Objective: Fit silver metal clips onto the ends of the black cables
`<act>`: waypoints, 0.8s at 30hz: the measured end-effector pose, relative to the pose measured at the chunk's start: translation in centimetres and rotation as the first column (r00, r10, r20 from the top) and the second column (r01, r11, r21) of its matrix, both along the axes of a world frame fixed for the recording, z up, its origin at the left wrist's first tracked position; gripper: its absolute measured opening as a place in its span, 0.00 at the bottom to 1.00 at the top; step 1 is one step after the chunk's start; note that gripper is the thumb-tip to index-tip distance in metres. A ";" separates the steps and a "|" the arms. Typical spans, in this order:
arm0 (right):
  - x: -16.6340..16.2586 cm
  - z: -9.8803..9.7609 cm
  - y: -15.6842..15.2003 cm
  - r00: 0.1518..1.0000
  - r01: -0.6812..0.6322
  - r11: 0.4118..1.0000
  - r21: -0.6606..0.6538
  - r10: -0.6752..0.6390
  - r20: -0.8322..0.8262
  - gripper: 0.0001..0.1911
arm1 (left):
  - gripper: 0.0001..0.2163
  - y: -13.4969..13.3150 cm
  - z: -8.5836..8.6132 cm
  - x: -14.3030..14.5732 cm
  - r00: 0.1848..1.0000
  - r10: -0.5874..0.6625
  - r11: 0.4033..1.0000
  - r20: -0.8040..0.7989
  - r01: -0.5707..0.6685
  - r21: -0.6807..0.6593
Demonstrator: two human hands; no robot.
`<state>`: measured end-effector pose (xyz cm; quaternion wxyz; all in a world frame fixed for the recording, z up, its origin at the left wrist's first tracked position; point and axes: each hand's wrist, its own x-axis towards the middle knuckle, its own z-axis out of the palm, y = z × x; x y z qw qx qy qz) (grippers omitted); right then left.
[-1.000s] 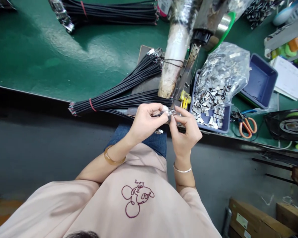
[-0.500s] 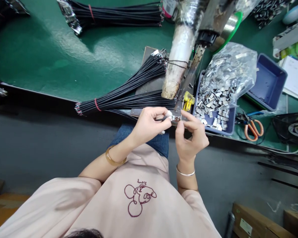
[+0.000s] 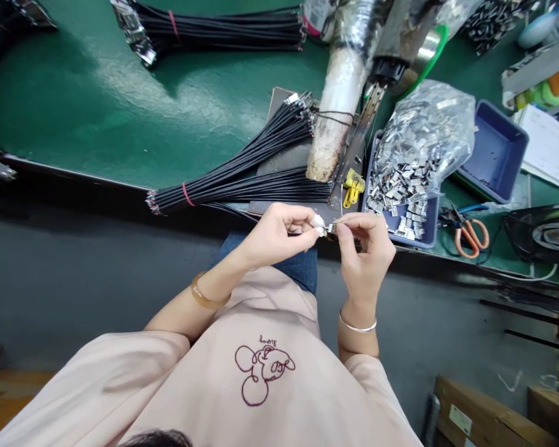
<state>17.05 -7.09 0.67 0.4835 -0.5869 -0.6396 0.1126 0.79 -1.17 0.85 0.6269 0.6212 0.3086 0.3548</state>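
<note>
My left hand [image 3: 282, 236], with white coverings on its fingertips, is closed in a pinch on the end of a black cable, which mostly disappears behind the fingers. Thumb and forefinger of my right hand [image 3: 366, 254] pinch a small silver metal connector [image 3: 330, 228] that sits in the short gap between both hands, at the cable's end. Whether it is joined to the cable is too small to tell. Just beyond my hands lies a bundle of black cables [image 3: 261, 188], tied with a red band. A yellow piece [image 3: 353, 188] rests near my right hand.
A soldering-type stand with a whitish tube [image 3: 328, 124] leans over the cables. To the right are a blue bin [image 3: 431, 233] of metal connectors, a plastic bag [image 3: 440, 118], another blue tray [image 3: 498, 146] and orange-handled pliers [image 3: 472, 239]. More bundled cables [image 3: 228, 28] lie at the back.
My right hand has closed its thumb and forefinger on the connector; before, its fingers were apart beside it. My left hand stays at almost the same spot. The view has shifted slightly.
</note>
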 end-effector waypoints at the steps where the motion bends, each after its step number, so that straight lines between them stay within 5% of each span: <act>1: -0.1 0.0 0.0 0.996 0.011 0.997 0.075 -0.017 0.083 0.02 | 0.06 0.1 0.0 -0.2 0.999 -0.035 0.998 0.020 0.036 -0.059; 5: -0.5 -0.1 0.1 0.969 0.034 0.971 0.235 -0.090 0.231 0.05 | 0.08 0.4 0.2 -0.3 0.998 -0.049 0.988 0.050 0.056 -0.145; 11: -0.4 0.6 -0.2 0.930 0.324 0.919 0.224 -0.266 -0.252 0.02 | 0.09 0.5 -0.1 0.3 0.995 0.006 0.982 0.095 0.012 -0.188; 14: -0.1 0.8 -0.4 0.908 0.347 0.901 0.260 -0.253 -0.333 0.02 | 0.09 0.7 -0.3 0.3 0.992 -0.008 0.979 0.126 0.034 -0.201; 17: -0.2 0.4 -0.5 0.935 0.302 0.933 0.195 -0.250 -0.250 0.03 | 0.09 0.8 -0.3 0.4 0.991 -0.003 0.976 0.131 0.031 -0.213; 21: -0.6 -0.5 -0.4 0.975 0.157 0.950 0.271 -0.193 0.110 0.04 | 0.09 0.9 -0.2 0.6 0.993 0.007 0.983 0.114 0.014 -0.184; 24: -0.6 -1.1 -0.1 0.958 0.127 0.965 0.231 -0.180 0.222 0.04 | 0.09 0.9 -0.2 0.8 0.994 0.029 0.982 0.103 -0.009 -0.188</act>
